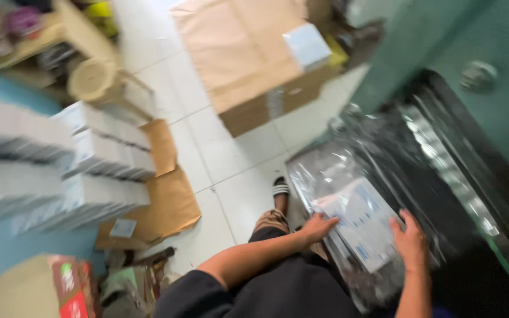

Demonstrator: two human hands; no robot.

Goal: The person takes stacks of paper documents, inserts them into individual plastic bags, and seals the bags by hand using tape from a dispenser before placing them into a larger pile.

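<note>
On lap, lower right: flat white packet in clear plastic wrap (360, 227), resting against black film-covered surface (443, 176). Left hand (319, 227) pressed flat on packet's left edge, fingers spread. Right hand (410, 238) gripping its right edge, fingers curled over. Tiled floor (231, 171) below; cardboard box (254, 53) at top centre, stacked white cartons (95, 171) at left. Sandalled foot (280, 191) on tiles. Heavy motion blur.

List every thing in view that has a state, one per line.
left hand: open, flat on the plastic-wrapped packet
right hand: fingers curled over the packet's right edge
plastic-wrapped packet: sealed in clear wrap, lying tilted
large cardboard box: closed, on the floor
white stacks: piled, leaning
</note>
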